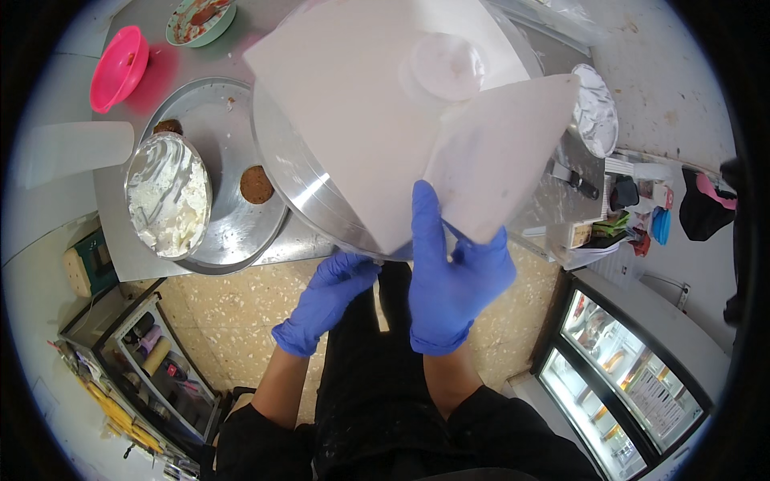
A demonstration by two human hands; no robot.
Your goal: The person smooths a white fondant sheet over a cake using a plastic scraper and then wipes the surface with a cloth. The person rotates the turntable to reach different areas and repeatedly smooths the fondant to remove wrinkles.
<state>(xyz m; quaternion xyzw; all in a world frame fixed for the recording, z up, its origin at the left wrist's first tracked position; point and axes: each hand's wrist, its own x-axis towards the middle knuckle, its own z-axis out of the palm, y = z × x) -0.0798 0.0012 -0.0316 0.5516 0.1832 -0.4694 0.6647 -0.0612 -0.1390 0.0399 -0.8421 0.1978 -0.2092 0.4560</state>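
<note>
A large white sheet (361, 114), likely parchment paper, covers most of a round metal tray (301, 174). My right hand (460, 276), in a blue glove, pinches one folded-over part of the sheet, thumb on top and fingers beneath. My left hand (331, 294), gloved in blue too, is at the tray's front rim with its fingers curled on it. Near the back of the sheet shows a clear round disc or lid (448, 66); whether it lies on or under the sheet I cannot tell.
Left stands another round tray (234, 234) with a brown round biscuit or cake piece (257, 184) and a bowl of white cream (168, 195). Behind are a pink bowl (120, 69) and a stained green bowl (201, 24). Right lie a black-handled spatula (577, 180) and a white-smeared bowl (595, 111).
</note>
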